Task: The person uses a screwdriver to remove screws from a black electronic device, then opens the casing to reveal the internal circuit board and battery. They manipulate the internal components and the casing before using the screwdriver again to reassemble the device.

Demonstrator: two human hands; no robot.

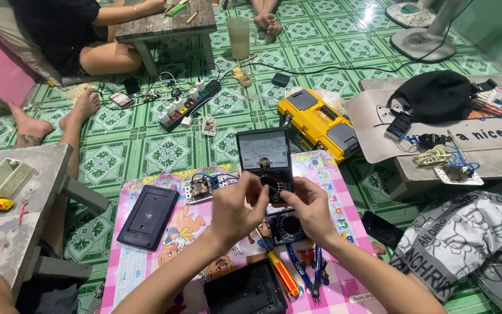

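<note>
A black analog multimeter (264, 152) with a pale needle dial stands tilted on a small pink picture-printed table (146, 261). My left hand (236, 208) and my right hand (309, 208) both hold its lower half, fingers at the round selector knob. Just below my hands lies a round black dial part (289, 225). A black rectangular cover plate (148, 216) lies at the table's left. A small wired electrical part (200, 188) sits beside the meter. A red-and-yellow screwdriver (284, 273), pliers (316, 268) and a black box (245, 291) lie near the front edge.
A yellow tool case (318, 122) lies on the green tiled floor behind the table. A power strip (190, 104) with plugs and cables lies further back. Other people sit around low tables at left (13, 221) and top (164, 23). A fan base (422, 40) stands top right.
</note>
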